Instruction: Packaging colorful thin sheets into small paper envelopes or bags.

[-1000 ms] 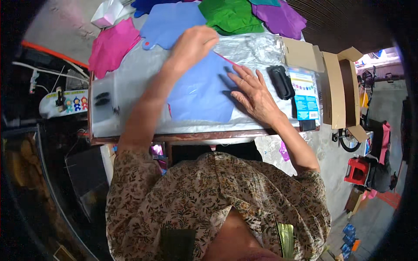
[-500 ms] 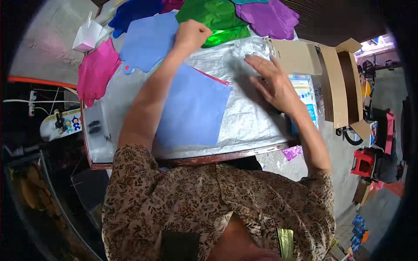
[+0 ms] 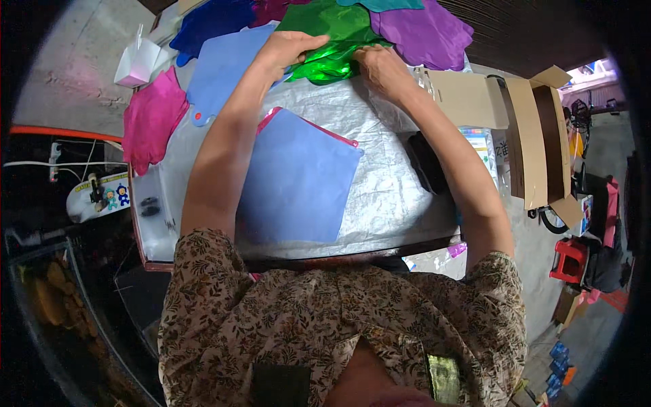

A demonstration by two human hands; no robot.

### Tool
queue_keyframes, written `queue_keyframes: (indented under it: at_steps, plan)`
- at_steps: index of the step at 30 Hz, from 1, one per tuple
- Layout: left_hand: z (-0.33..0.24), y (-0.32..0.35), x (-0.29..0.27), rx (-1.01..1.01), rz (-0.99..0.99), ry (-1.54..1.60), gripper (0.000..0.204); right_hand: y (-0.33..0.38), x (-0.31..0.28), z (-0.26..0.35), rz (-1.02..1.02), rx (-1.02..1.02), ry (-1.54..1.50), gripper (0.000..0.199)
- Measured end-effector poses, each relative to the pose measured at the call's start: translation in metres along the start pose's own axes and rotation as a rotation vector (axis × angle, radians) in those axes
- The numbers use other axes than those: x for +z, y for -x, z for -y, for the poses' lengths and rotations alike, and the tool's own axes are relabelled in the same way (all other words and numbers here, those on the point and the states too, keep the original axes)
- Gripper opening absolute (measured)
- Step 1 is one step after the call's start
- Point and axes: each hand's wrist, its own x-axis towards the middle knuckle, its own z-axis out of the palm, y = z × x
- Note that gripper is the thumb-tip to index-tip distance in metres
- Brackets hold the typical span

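Note:
At the far side of the table, a stack of shiny green foil pieces [image 3: 342,24] lies with its near edge lifted and crumpled. My left hand [image 3: 285,53] pinches the left part of that edge, fingers bent over the foil. From the right, my right hand [image 3: 385,70] grips the same foil, its fingertips partly hidden in the folds. Between my forearms a light blue sheet [image 3: 302,183] lies flat, with a pinkish-red strip [image 3: 319,129] showing along its far edge. Another light blue piece [image 3: 224,64] with a red dot lies beside my left forearm.
Around the far edge are dark blue [image 3: 210,27], purple [image 3: 424,34] and pink [image 3: 156,122] pieces. A white box [image 3: 137,62] stands at the back left. Clear plastic [image 3: 400,112], a dark object [image 3: 427,163] and open cardboard boxes [image 3: 527,136] are on the right.
My right hand has moved from above the right side of the table to the green foil. My left hand has opened from a fist-like shape onto the foil, whose near edge now bunches up.

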Motion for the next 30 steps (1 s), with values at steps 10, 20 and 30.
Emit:
queue_keyframes:
  at_steps: [10,20,30]
  plan:
    - [0.005,-0.002,0.015,0.035,0.021,-0.008,0.025,0.004,0.001,0.021,-0.246,-0.024,0.083,0.038]
    - [-0.013,0.002,0.014,0.247,-0.124,0.007,0.025,0.001,-0.007,0.03,-0.348,-0.173,0.175,0.031]
    - [-0.043,-0.018,0.0,0.357,-0.197,0.231,0.015,-0.026,-0.002,0.043,-0.114,-0.062,0.155,0.021]
